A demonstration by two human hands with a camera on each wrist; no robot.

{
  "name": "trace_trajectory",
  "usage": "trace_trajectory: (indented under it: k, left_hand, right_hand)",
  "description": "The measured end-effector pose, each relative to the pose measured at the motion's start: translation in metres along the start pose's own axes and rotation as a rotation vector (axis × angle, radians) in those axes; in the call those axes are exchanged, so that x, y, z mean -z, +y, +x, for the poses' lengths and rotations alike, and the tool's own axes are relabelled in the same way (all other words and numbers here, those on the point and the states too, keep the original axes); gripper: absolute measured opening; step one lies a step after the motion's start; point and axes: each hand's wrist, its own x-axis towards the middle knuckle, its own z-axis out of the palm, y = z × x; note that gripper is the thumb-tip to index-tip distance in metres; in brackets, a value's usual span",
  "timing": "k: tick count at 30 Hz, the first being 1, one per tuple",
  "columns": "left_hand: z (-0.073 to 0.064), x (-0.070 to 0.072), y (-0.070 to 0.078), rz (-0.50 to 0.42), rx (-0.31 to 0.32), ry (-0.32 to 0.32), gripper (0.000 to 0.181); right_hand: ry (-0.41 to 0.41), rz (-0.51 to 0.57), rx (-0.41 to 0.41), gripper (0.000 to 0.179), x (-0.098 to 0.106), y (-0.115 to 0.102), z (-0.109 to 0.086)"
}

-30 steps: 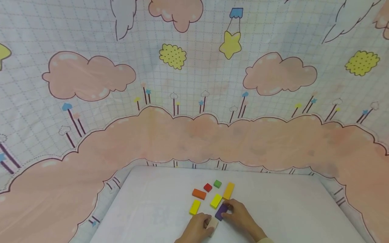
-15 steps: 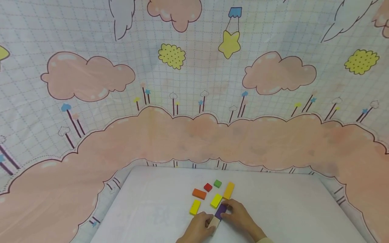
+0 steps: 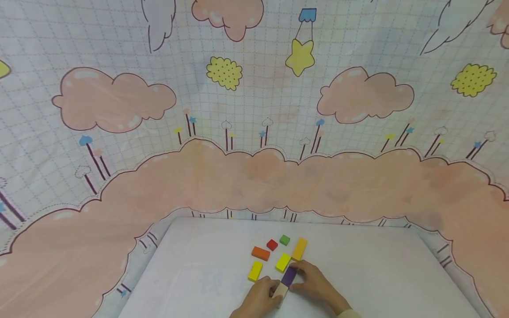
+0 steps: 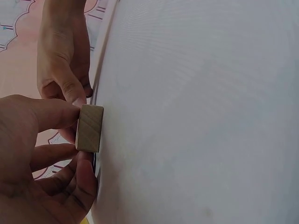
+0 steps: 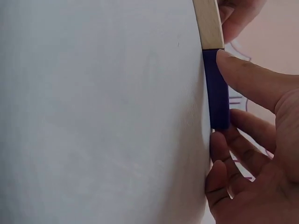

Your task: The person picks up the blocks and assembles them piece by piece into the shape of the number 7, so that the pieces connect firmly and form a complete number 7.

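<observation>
A plain wooden block [image 3: 280, 293] and a purple block [image 3: 289, 277] lie end to end on the white table, forming one slanted line. My left hand [image 3: 257, 297] pinches the wooden block between thumb and fingers. In the left wrist view the end face of that wooden block [image 4: 89, 128] shows between the fingertips. My right hand [image 3: 317, 285] holds the purple block, thumb along its near side and a finger at its far end. From the right wrist, the purple block [image 5: 217, 91] meets the wooden one [image 5: 209, 23] squarely, without a visible gap.
Beyond the hands lie two yellow blocks [image 3: 255, 271], an orange block [image 3: 260, 253], a small red block [image 3: 272, 244], a small green block [image 3: 284, 240] and a longer amber block [image 3: 300, 249]. A patterned cloth [image 3: 254, 176] rises behind the white table [image 3: 191, 265].
The wooden block in my left hand has moved slightly up and right, against the purple block's end. My right thumb has slid off the purple block's top to its side.
</observation>
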Motion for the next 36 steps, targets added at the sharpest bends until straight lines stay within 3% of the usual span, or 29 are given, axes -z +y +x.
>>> trace_trajectory:
  k: [11,19,23,30,36]
  left_hand:
    - [0.001,-0.001,0.000,-0.009,0.008,0.014,0.040]
    - [0.003,0.000,-0.001,-0.046,-0.034,0.002,0.017]
    - [0.003,-0.002,0.000,-0.061,-0.039,-0.009,0.018]
    - [0.002,-0.007,0.005,-0.101,0.025,-0.047,0.024]
    - [-0.002,-0.012,0.009,-0.054,0.000,-0.047,0.028]
  right_hand:
    - [0.001,0.005,-0.006,0.060,0.003,-0.005,0.002]
    - [-0.017,-0.004,-0.040,0.061,0.002,-0.004,0.004]
    - [-0.023,-0.005,-0.033,0.061,0.002,-0.003,0.003]
    - [-0.038,0.001,-0.029,0.060,0.003,-0.001,-0.001]
    - [-0.049,-0.002,0.000,0.058,0.006,0.000,-0.007]
